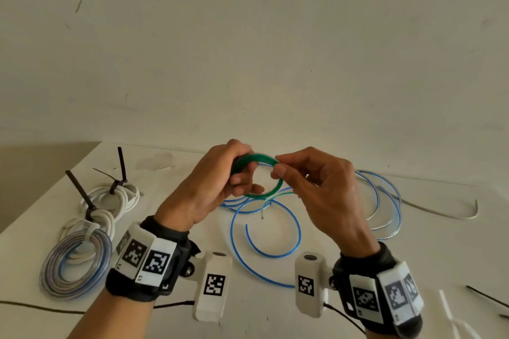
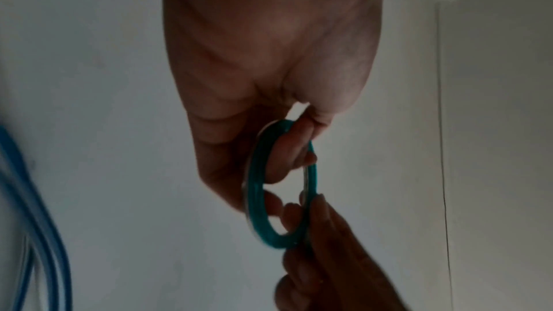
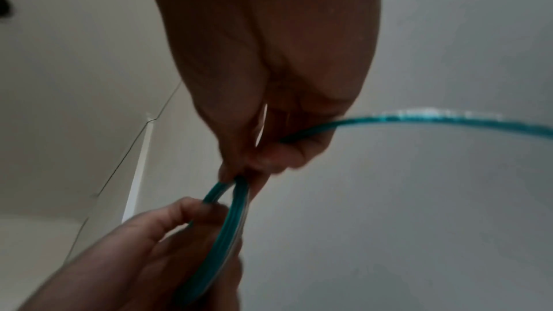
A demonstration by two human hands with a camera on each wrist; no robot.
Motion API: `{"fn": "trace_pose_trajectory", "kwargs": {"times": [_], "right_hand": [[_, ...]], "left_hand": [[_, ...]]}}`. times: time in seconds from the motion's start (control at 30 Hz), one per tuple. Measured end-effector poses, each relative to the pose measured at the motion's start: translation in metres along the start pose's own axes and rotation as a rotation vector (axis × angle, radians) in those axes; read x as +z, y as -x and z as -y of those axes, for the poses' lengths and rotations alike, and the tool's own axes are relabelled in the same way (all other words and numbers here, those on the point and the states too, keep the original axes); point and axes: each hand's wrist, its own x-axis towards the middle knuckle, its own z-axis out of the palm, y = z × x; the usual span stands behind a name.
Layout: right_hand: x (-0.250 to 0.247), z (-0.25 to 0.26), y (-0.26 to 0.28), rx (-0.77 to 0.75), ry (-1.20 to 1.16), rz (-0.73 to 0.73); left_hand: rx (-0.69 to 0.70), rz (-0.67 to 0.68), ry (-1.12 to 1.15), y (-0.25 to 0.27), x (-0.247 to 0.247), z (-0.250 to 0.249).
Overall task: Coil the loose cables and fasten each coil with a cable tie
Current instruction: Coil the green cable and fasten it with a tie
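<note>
Above the table (image 1: 192, 162), green cable coil (image 1: 254, 175) pinched by both hands' fingers (image 1: 279, 170), tail partly hidden.

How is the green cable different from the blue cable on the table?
The green cable is wound into a small, tight coil, held up by the left hand and right hand. The blue cable sprawls in big, loose loops flat on the table, touched by neither hand. Neither has a cable tie yet.

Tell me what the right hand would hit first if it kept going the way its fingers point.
The left hand, which grips the far side of the green coil that the right hand pinches; depth looks matched.
</note>
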Motion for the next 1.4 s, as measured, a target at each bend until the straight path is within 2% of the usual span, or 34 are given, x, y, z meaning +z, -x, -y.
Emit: {"fn": "trace_pose_trajectory", "kwargs": {"times": [0.1,0.17,0.37,0.47,0.57,0.67,0.77,0.83,0.9,0.97,1.17,1.4], "right_hand": [[-0.003,0.001,0.001,-0.006,0.1,0.095],[0.0,0.0,0.001,-0.011,0.091,0.076],[0.01,-0.003,-0.002,0.016,0.037,-0.102],[0.017,0.001,0.001,0.019,-0.026,-0.123],[0.02,0.008,0.003,0.018,-0.076,-0.134],[0.01,0.009,0.002,-0.042,0.008,-0.113],[-0.002,0.004,0.001,-0.072,0.172,-0.01],[-0.004,0.002,0.001,-0.08,0.243,0.049],[-0.003,0.001,0.001,-0.079,0.234,0.049],[-0.001,0.0,0.0,-0.061,0.181,0.026],[0.002,-0.002,-0.001,0.043,0.026,-0.057],[0.022,0.004,0.003,-0.041,0.021,-0.156]], "left_hand": [[0.02,0.017,-0.25,0.001,0.005,0.005],[0.084,-0.003,-0.308,0.001,0.009,0.009],[0.186,-0.188,-0.018,-0.004,0.01,0.006],[0.212,-0.21,0.135,-0.001,0.014,0.003],[0.245,-0.198,0.191,0.0,0.02,0.005],[0.183,-0.126,0.087,0.001,0.014,0.004],[0.085,-0.012,-0.133,0.002,0.01,0.002],[0.047,-0.011,-0.223,0.002,0.011,0.005],[0.077,-0.063,-0.25,0.0,0.014,0.009],[0.133,-0.116,-0.199,-0.002,0.014,0.01],[0.202,-0.222,0.153,-0.003,0.01,0.0],[0.272,-0.245,0.287,0.0,0.018,0.001]]}}
